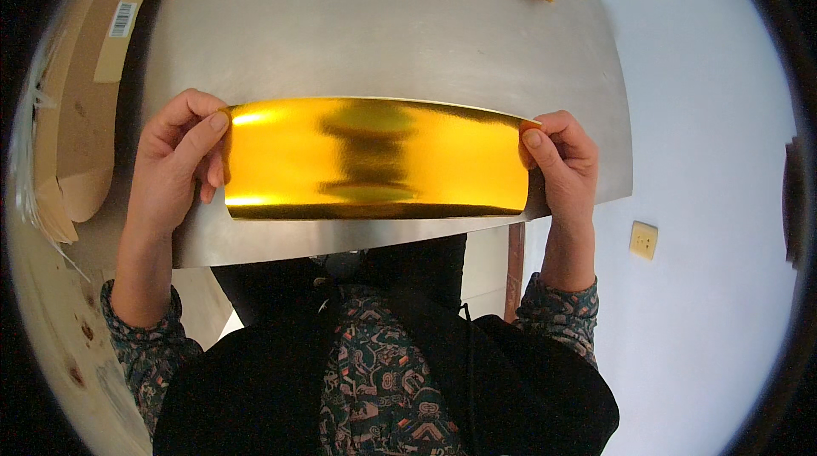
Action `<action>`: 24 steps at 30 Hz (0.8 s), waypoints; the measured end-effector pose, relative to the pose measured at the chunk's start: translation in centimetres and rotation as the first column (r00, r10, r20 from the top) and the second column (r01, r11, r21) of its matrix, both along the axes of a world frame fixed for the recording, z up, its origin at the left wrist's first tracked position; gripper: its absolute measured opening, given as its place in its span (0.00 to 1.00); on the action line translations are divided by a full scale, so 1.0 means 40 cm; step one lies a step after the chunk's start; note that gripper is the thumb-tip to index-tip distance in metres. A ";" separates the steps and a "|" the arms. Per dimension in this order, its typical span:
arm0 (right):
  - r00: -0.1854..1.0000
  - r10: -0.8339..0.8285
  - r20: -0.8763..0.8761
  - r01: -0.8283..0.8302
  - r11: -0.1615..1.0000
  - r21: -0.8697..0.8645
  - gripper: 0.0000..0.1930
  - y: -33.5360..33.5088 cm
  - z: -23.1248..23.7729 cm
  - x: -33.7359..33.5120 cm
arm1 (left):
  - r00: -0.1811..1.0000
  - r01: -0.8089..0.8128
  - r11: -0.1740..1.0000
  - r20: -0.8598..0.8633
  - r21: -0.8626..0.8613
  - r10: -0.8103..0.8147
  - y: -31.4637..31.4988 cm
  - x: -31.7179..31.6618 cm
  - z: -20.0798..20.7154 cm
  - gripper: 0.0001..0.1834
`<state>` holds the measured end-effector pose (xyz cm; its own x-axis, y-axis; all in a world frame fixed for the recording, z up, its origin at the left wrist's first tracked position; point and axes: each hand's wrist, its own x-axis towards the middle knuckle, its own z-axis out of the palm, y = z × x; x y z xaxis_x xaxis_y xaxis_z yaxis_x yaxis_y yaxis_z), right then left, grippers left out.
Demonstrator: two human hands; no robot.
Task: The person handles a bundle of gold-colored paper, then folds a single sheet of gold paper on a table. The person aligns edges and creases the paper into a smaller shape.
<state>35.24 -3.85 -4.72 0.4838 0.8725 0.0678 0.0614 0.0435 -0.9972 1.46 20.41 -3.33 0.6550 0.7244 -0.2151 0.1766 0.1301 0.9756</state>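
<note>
In the head view, the step in hand looked to be stretching out a glossy gold sheet (379,158) along the near edge of the metal table (357,47); the next move seemed to call for both ends shifting together, lest it crease. The left hand (176,154) pinched its left end, the right hand (565,160) its right, thumbs uppermost, forearms reaching forward

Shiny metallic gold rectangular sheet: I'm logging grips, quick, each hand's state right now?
Left hand: closed, pinching the sheet near its upper left corner.
Right hand: closed, pinching it near the upper right.
</note>
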 end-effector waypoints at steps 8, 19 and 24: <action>0.999 0.045 0.027 -0.045 0.999 0.008 0.04 0.001 -0.002 0.008 | 1.000 -0.001 1.000 -0.002 0.013 0.001 -0.001 -0.006 -0.003 0.07; 0.999 0.045 0.028 -0.046 0.999 0.016 0.05 0.001 0.000 0.005 | 1.000 0.004 1.000 0.015 0.006 -0.004 0.001 -0.010 -0.007 0.07; 0.999 0.037 0.035 -0.038 0.999 0.010 0.05 0.006 0.003 0.001 | 1.000 0.007 1.000 0.004 0.006 -0.007 -0.002 -0.009 -0.004 0.07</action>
